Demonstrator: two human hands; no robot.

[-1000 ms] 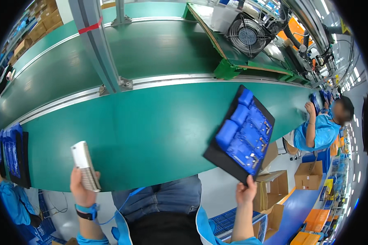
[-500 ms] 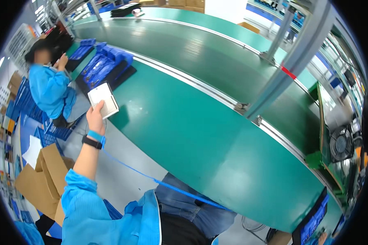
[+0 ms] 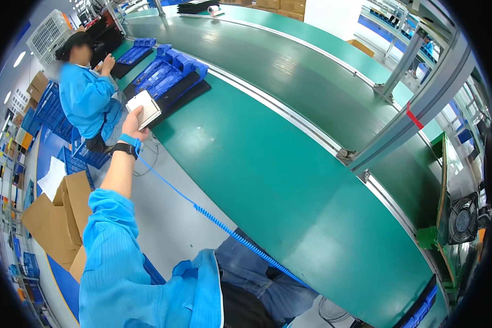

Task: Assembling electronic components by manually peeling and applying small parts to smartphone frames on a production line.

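1 white stack (image 3: 144, 108) in L hand (image 3: 132, 126), nr blue trays (image 3: 168, 76).

The head-worn fisheye camera looks obliquely down from above the person's lap (image 3: 240, 268), faces left along the green bench (image 3: 229, 158), and covers the left hand (image 3: 134, 124) at near range, with a co-worker (image 3: 87, 98) farther off beyond it.

Bright blue jacket (image 3: 113, 257) with white edging (image 3: 221, 290); black top (image 3: 243, 310); blue jeans (image 3: 250, 276); 1 blue wristband (image 3: 130, 140), partly coiled blue cord (image 3: 229, 231); 1 black wristband (image 3: 124, 150).
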